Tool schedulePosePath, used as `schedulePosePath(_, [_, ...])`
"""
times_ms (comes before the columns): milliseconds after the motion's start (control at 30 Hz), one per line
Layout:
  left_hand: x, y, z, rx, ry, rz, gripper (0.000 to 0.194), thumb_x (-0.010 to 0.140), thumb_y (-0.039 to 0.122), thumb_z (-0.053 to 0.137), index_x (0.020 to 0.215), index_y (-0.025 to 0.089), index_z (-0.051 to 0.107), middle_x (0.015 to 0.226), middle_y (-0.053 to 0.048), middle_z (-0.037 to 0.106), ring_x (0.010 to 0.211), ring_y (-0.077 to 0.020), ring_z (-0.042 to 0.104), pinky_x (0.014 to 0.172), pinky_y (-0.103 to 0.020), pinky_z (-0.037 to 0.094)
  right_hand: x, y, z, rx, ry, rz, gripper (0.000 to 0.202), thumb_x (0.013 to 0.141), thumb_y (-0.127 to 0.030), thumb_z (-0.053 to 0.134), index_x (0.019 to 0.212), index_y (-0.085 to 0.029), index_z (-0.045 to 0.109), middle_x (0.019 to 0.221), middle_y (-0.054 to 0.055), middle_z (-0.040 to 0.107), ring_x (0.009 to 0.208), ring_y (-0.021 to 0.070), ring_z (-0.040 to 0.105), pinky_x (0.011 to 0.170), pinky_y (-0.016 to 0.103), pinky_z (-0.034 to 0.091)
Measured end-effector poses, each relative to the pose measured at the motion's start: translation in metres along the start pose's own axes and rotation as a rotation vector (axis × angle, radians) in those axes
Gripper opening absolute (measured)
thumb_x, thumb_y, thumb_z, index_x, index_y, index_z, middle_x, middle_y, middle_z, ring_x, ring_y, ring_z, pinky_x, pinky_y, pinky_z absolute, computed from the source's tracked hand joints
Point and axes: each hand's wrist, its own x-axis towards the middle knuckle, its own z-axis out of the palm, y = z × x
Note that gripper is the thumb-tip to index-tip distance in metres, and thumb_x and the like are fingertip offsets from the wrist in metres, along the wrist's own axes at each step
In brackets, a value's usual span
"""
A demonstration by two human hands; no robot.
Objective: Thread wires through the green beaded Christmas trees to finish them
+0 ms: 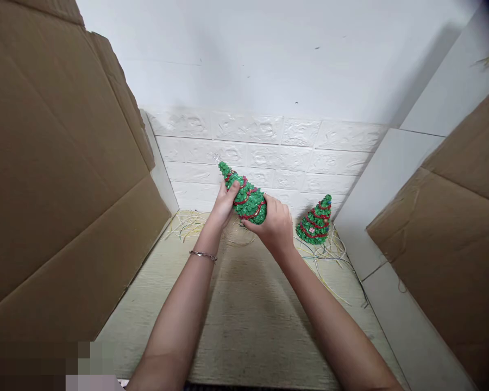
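Note:
Between my two hands, above the table, is a small green Christmas tree ornament [249,200] with red garlands and a clear star-like tip. It tilts with its tip up and to the left. My left hand [227,202] is closed round its upper left side, thumb on the front. My right hand [276,220] grips the base from the right, with the thumb under the lower edge. The underside of the base is hidden. A second green Christmas tree [314,224] with red garlands stands on the table to the right, leaning slightly, and neither hand touches it.
Thin white, yellow and dark wires [328,260] lie tangled along the back of the pale wooden table [244,326]. A white brick-patterned wall [264,157] closes off the back. Large cardboard sheets stand at the left [65,163] and right [452,233].

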Motion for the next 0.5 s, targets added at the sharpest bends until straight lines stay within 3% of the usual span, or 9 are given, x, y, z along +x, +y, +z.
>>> schedulePosePath(67, [-0.002, 0.0, 0.007, -0.01, 0.077, 0.002, 0.052, 0.056, 0.042, 0.078, 0.095, 0.02, 0.051, 0.086, 0.001, 0.06, 0.08, -0.0129, 0.058, 0.077, -0.027, 0.046, -0.001, -0.003, -0.001, -0.042, 0.008, 0.017, 0.074, 0.066, -0.052, 0.064, 0.124, -0.01, 0.047, 0.118, 0.018, 0.056, 0.101, 0.0332, 0.05, 0.085, 0.045, 0.037])
schedulePosePath(133, [-0.003, 0.002, 0.012, -0.002, 0.066, -0.001, 0.046, 0.057, 0.037, 0.077, 0.091, 0.02, 0.051, 0.083, 0.001, 0.059, 0.077, -0.0129, 0.058, 0.077, -0.028, 0.046, -0.001, -0.004, -0.004, -0.041, 0.02, 0.025, 0.074, 0.065, -0.054, 0.063, 0.123, -0.011, 0.047, 0.117, 0.018, 0.056, 0.1, 0.0334, 0.05, 0.085, 0.045, 0.036])
schedulePosePath(267, [-0.003, 0.006, 0.012, 0.088, 0.01, -0.002, 0.043, 0.058, 0.038, 0.075, 0.088, 0.018, 0.052, 0.086, -0.003, 0.061, 0.082, -0.0165, 0.059, 0.078, -0.03, 0.046, 0.003, -0.006, -0.011, 0.028, 0.002, 0.059, 0.072, 0.063, -0.056, 0.064, 0.12, -0.014, 0.049, 0.112, 0.016, 0.06, 0.1, 0.032, 0.051, 0.085, 0.043, 0.036])
schedulePosePath(500, [-0.005, 0.001, 0.012, 0.131, 0.063, 0.037, 0.049, 0.058, 0.038, 0.076, 0.096, 0.02, 0.049, 0.092, -0.004, 0.06, 0.085, -0.0184, 0.06, 0.077, -0.031, 0.048, 0.003, -0.01, -0.014, 0.08, 0.008, 0.081, 0.071, 0.062, -0.056, 0.065, 0.119, -0.015, 0.05, 0.11, 0.015, 0.061, 0.1, 0.0312, 0.052, 0.086, 0.044, 0.038])
